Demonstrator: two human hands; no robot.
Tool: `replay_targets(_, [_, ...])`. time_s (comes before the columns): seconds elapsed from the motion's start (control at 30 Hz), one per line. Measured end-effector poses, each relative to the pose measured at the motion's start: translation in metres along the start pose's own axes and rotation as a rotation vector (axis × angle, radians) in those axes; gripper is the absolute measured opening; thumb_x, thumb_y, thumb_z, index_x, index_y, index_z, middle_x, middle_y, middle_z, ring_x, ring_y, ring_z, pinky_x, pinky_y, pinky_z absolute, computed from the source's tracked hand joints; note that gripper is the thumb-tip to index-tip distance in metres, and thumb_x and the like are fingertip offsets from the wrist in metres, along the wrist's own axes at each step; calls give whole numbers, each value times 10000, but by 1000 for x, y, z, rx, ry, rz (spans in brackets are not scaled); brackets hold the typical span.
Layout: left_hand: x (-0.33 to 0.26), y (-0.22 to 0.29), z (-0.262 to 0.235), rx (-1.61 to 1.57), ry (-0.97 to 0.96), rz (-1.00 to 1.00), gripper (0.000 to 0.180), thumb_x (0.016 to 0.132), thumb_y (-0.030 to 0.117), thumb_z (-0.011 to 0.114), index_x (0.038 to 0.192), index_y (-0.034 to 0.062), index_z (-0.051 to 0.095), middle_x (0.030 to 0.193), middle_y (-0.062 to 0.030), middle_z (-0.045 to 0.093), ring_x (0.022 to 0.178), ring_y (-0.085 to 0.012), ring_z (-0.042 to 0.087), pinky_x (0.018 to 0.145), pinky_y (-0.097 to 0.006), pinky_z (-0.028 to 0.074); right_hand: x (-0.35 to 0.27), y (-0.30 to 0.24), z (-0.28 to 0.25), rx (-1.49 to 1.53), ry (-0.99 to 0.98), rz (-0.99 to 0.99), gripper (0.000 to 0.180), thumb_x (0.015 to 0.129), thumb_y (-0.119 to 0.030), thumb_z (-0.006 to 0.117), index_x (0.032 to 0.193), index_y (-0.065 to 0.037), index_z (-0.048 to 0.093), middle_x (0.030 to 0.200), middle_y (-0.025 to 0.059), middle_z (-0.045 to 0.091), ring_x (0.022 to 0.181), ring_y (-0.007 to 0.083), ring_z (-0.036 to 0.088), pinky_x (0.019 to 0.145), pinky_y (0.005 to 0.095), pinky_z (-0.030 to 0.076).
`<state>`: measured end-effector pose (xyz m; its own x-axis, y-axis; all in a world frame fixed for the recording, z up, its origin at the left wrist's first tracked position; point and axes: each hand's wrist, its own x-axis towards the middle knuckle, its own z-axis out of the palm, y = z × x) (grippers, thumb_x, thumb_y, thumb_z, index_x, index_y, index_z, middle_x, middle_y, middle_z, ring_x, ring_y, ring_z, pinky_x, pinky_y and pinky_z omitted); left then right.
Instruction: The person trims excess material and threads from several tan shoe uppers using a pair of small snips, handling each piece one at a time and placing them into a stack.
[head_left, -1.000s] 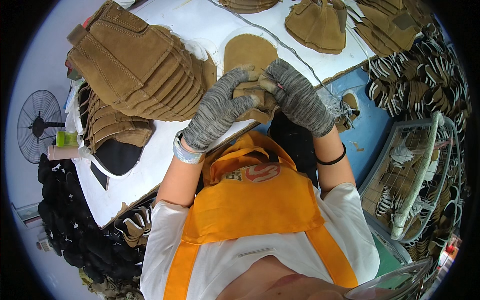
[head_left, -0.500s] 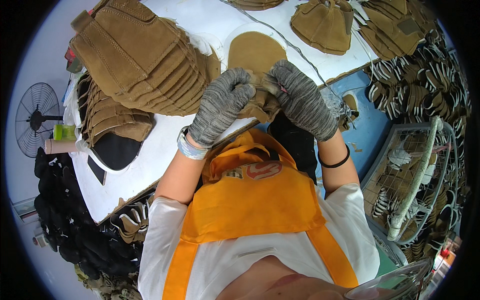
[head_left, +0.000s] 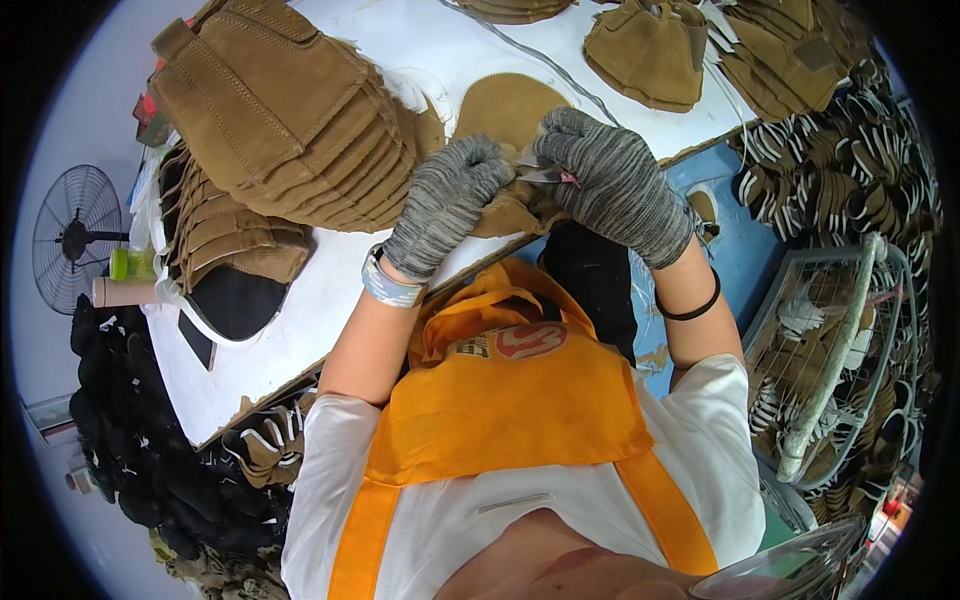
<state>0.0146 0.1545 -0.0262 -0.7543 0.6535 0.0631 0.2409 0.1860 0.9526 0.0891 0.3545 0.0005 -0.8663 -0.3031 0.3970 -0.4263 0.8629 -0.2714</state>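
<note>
Well to the right of the right hand and nearer the body, in the head view, stands one wire basket (head_left: 832,355) with a pale, wrapped-looking bar along its edge; white scraps (head_left: 800,315) and brown pieces lie inside, too jumbled to count. Far out to the left of the left hand is one yellow-green container (head_left: 132,264), its contents hard to make out, near one black fan (head_left: 75,240).

Both hands wear grey knitted gloves and come together in front of the chest, backs upward, wrists bent inward. The left hand (head_left: 450,200) is curled tight, its thumb and fingers pinching the edge of a brown suede piece (head_left: 505,215). The right hand (head_left: 615,185) is closed around one small metal-bladed tool (head_left: 540,176), whose blade points toward the left fingertips. The suede piece sits between and below the two hands, at the near edge of the white table (head_left: 335,275).

Just beyond the hands lies one rounded brown panel (head_left: 510,105); whether it joins the held piece I cannot tell. To the left of the left hand are two stacks: a tall brown stack (head_left: 290,120) and, nearer the body, a lower stack (head_left: 235,240). Past the right hand, one grey cable (head_left: 530,45) crosses the table.
</note>
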Motion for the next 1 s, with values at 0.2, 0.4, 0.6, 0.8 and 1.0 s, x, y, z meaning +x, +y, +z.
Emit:
replay_targets(0.2, [-3, -38, 0, 208, 36, 339, 287, 898, 191, 578, 1097, -15, 589, 1126, -174, 572, 1052, -284, 563, 905, -336, 457, -5, 29, 31, 240, 96, 7, 347, 789, -200, 687, 1078, -23, 610, 995, 128, 623, 910, 255, 618, 826, 324, 503])
replay_targets(0.4, [-1, -36, 6, -99, 57, 76, 264, 910, 161, 553, 1109, -8, 588, 1148, -175, 566, 1067, -298, 553, 948, -341, 425, 1, 33, 16, 153, 291, 172, 373, 762, -242, 724, 1045, -27, 608, 935, 102, 633, 880, 228, 621, 814, 314, 507])
replay_targets(0.6, [-1, -20, 6, -215, -16, 171, 235, 915, 140, 537, 1088, -5, 605, 1065, -141, 600, 1005, -250, 570, 893, -323, 446, -31, 25, -8, 372, 574, 315, 281, 806, -227, 694, 986, -20, 630, 874, 53, 621, 778, 145, 590, 751, 266, 504])
replay_targets(0.8, [-8, -6, 7, -415, 7, 44, 221, 927, 139, 502, 1051, -7, 612, 1018, -114, 603, 953, -200, 574, 852, -300, 453, -75, 18, -3, 538, 519, 585, 223, 829, -173, 674, 1009, -45, 636, 879, 15, 604, 739, 86, 542, 690, 229, 481])
replay_targets(1.0, [-8, -12, 18, -401, 76, 150, 239, 956, 154, 433, 1041, -10, 585, 1006, -120, 591, 927, -215, 578, 839, -313, 459, -21, -8, 8, 163, 317, 93, 259, 737, -106, 720, 989, -136, 669, 1009, 63, 620, 832, 206, 621, 755, 287, 518])
